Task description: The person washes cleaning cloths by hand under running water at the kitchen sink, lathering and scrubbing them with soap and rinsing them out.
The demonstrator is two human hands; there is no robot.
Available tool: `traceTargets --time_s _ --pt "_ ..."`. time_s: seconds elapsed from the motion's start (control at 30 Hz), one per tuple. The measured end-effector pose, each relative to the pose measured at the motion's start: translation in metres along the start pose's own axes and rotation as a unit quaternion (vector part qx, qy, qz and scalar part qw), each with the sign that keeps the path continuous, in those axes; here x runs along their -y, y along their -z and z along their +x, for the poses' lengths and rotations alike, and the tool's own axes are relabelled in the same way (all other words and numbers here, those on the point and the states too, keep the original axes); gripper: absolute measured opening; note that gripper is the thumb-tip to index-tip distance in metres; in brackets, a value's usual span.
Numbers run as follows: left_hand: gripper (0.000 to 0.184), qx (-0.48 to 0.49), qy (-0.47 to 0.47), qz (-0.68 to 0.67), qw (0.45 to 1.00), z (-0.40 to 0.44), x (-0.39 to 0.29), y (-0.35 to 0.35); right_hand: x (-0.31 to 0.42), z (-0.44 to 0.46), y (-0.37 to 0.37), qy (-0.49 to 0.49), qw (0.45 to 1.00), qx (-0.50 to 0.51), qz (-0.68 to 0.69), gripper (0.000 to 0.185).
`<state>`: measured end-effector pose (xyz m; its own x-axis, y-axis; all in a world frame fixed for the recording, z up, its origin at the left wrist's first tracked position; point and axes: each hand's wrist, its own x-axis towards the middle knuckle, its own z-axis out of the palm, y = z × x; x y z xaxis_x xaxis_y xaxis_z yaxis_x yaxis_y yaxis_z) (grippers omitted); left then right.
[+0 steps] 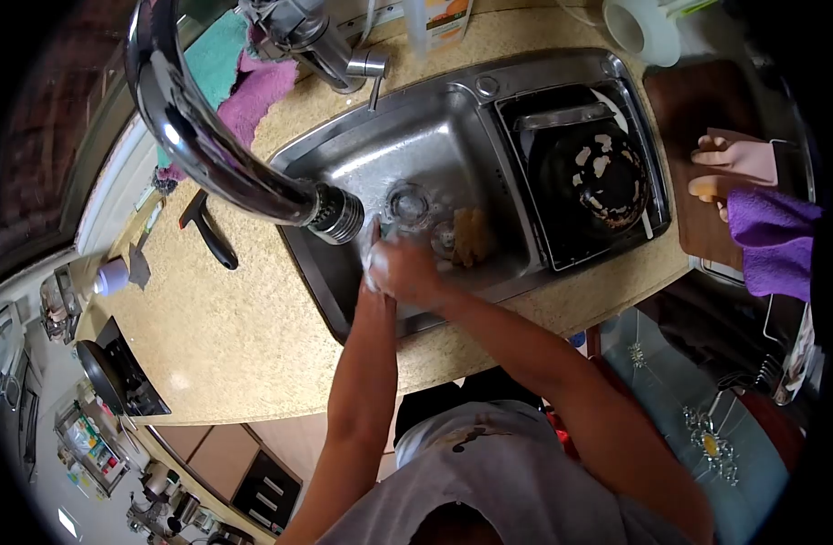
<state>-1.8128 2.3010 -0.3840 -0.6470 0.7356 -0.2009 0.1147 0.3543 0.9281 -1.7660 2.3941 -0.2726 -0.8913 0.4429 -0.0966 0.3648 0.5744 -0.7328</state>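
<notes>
Both of my hands are over the left basin of the steel sink (pixel 344 150), with white soap suds on them. My right hand (pixel 407 272) is closed around my left hand (pixel 374 250) near the wrist and is slightly blurred. Part of my left hand points up toward the faucet head, but its fingers are mostly hidden by the right hand and foam. The chrome faucet (pixel 189 150) arches in from the upper left, its spray head just above my hands. A crumpled yellow-tan item (pixel 471 238), perhaps a glove or cloth, lies in the basin beside the drain (pixel 407 205).
A rack at the sink's right holds a dark, worn pan (pixel 607 182). A black-handled tool (pixel 207 232) lies on the counter (pixel 235 336) at left. Further right are a brown board (pixel 698 100), pink gloves (pixel 748 156) and a purple towel (pixel 775 236).
</notes>
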Motion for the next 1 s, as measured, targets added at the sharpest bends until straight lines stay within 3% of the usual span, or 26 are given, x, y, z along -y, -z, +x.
traceTargets --time_s 0.03,0.07,0.1,0.13,0.17,0.2,0.27,0.3,0.4,0.47,0.5,0.57,0.6,0.67,0.7,0.73,0.77,0.8,0.83,0.87,0.9,0.93,0.97,1.0 --pt "0.036 0.011 0.026 0.150 0.988 -0.005 0.014 0.002 0.004 -0.003 0.003 0.025 0.999 0.024 -0.012 0.032" --pt "0.037 0.028 0.048 0.285 0.957 -0.010 0.027 0.005 -0.016 0.009 -0.009 -0.063 0.995 0.083 0.007 0.034" --pt "0.037 -0.029 0.143 -0.007 0.989 -0.001 -0.004 0.001 -0.032 0.026 -0.011 -0.063 0.995 0.076 0.009 0.034" --pt "0.037 -0.082 0.229 -0.296 0.924 0.002 -0.035 -0.002 -0.048 0.039 -0.011 -0.083 0.993 0.080 -0.009 0.038" --pt "0.037 -0.132 0.294 -0.558 0.764 0.002 -0.050 -0.002 -0.058 0.046 -0.012 -0.100 0.991 0.088 -0.030 0.042" --pt "0.037 -0.135 0.294 -0.559 0.764 0.001 -0.050 0.000 -0.059 0.050 -0.005 -0.099 0.991 0.091 -0.030 0.042" --pt "0.034 -0.186 0.274 -0.296 0.896 0.004 -0.052 0.007 -0.054 0.061 0.015 -0.189 0.980 0.056 -0.030 0.042" --pt "0.041 -0.204 0.224 -0.241 0.922 0.000 -0.062 0.011 -0.055 0.061 0.022 -0.188 0.980 0.054 -0.032 0.042" --pt "0.041 -0.150 0.267 -0.437 0.846 -0.003 -0.093 0.016 -0.048 0.047 0.031 -0.188 0.981 0.030 0.048 0.039" --pt "0.031 -0.086 0.199 -0.610 0.762 0.001 -0.074 0.011 -0.034 0.032 0.031 -0.092 0.983 0.064 0.149 0.037" --pt "0.024 -0.108 0.188 -0.585 0.782 0.001 -0.052 0.008 -0.030 0.022 0.031 -0.089 0.983 0.062 0.149 0.037" --pt "0.018 -0.128 0.176 -0.559 0.800 0.005 -0.055 0.009 -0.030 0.006 0.029 0.003 0.971 0.160 0.178 0.035" --pt "0.014 -0.169 0.203 -0.522 0.811 0.007 -0.083 0.012 -0.037 0.006 0.026 0.004 0.971 0.159 0.178 0.035" --pt "0.010 -0.210 0.219 -0.483 0.821 0.006 -0.096 0.018 -0.057 0.015 0.010 -0.142 0.980 -0.030 0.138 0.036" --pt "0.011 -0.160 0.238 -0.510 0.811 -0.001 -0.085 0.019 -0.073 0.023 -0.004 -0.165 0.945 -0.080 0.270 0.035" --pt "0.012 -0.109 0.253 -0.534 0.800 -0.007 -0.075 0.020 -0.083 0.026 -0.012 -0.151 0.947 -0.086 0.270 0.035" --pt "0.012 -0.078 0.230 -0.566 0.788 -0.011 -0.068 0.020 -0.090 0.030 -0.016 -0.269 0.874 -0.030 0.403 0.036" --pt "0.012 -0.044 0.204 -0.596 0.776 -0.012 -0.066 0.021 -0.086 0.034 -0.009 -0.308 0.825 0.018 0.474 0.035" --pt "0.013 -0.088 0.231 -0.592 0.767 -0.006 -0.088 0.023 -0.082 0.038 -0.002 -0.353 0.767 0.062 0.532 0.035" --pt "0.014 -0.133 0.261 -0.588 0.754 -0.005 -0.110 0.027 -0.072 0.034 0.006 -0.339 0.763 0.091 0.542 0.031" --pt "0.014 -0.132 0.245 -0.590 0.758 -0.004 -0.095 0.027 -0.065 0.029 0.008 -0.183 0.891 0.049 0.413 0.026" --pt "0.019 -0.117 0.212 -0.612 0.753 -0.005 -0.064 0.022 -0.060 0.020 0.009 -0.023 0.966 0.001 0.259 0.022" --pt "0.023 -0.100 0.180 -0.632 0.747 -0.004 -0.048 0.019 -0.037 0.008 0.017 -0.015 0.967 -0.004 0.256 0.022" --pt "0.023 -0.096 0.172 -0.634 0.747 -0.003 -0.056 0.004 0.003 -0.004 0.034 0.020 0.989 0.008 0.149 0.017"
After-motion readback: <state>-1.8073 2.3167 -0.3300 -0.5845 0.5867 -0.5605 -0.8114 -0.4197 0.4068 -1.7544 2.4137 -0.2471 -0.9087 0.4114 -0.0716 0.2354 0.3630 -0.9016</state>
